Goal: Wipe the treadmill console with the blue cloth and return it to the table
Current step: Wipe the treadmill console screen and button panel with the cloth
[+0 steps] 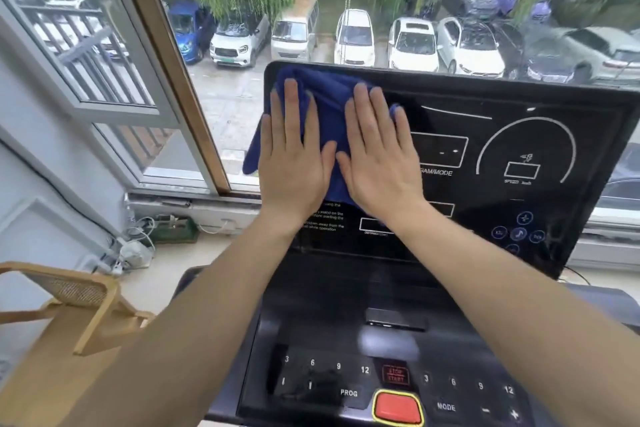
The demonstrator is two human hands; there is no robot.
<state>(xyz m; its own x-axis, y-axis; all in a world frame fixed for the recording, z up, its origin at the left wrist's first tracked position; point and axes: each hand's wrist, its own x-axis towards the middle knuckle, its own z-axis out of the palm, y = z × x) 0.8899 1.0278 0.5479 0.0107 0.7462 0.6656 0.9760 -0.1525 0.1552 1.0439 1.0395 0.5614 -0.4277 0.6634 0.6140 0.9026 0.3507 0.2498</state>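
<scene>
The black treadmill console [502, 149] fills the middle and right of the head view, its upright display panel tilted toward me. A blue cloth [329, 94] lies bunched on the panel's upper left corner, one end hanging over the left edge. My left hand [294, 163] presses flat on the cloth's left part, fingers straight and slightly apart. My right hand [381, 156] lies flat beside it on the cloth's right part, thumbs nearly touching. Neither hand curls around the cloth. The table is not in view.
The lower console deck [311, 322] carries speed keys, a red button [398, 407] and a small dark slot. A wooden chair [69, 291] stands at lower left. A window with an open frame [114, 97] is behind, cables lie on the floor [138, 246].
</scene>
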